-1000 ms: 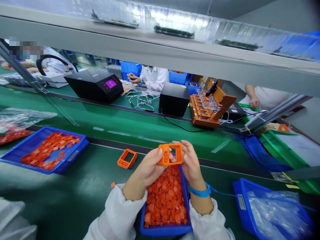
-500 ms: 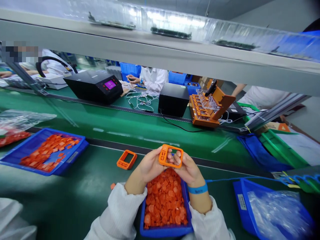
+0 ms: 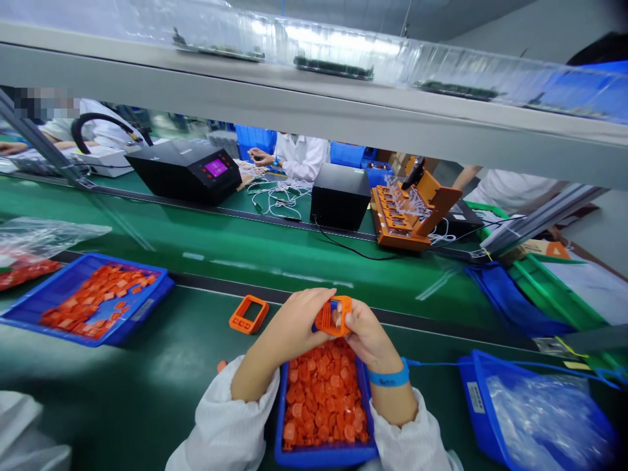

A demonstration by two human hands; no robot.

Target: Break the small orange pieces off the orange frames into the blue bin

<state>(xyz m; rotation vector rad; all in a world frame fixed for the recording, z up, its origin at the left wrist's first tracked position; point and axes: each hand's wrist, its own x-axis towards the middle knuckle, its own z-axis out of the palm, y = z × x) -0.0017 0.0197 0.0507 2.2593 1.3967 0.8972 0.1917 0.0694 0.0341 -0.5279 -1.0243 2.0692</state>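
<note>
Between my hands is an orange plastic frame (image 3: 345, 307) with a rectangular window, tilted so that one side faces me. My left hand (image 3: 301, 324) is closed on its left side, the fingers laid over the top edge. My right hand (image 3: 367, 333), with a blue wristband (image 3: 389, 377), grips the right side; some fingertips show through the window. Just below the hands stands a blue bin (image 3: 326, 454) full of small orange plastic pieces (image 3: 326, 399). A second orange frame (image 3: 248, 314) lies on the table left of my left hand.
A shallow blue tray (image 3: 105, 337) of orange pieces stands at the left by a plastic bag (image 3: 49, 235). At the right is a blue bin (image 3: 473, 396) with clear bags. Across the back are black boxes (image 3: 341, 196), an orange fixture (image 3: 402, 216) and co-workers. A shelf (image 3: 314, 98) spans above.
The orange frame has turned in my hands, its window now seen at a slant. My left hand has rolled over, its back now up and its fingers over the frame's edge.
</note>
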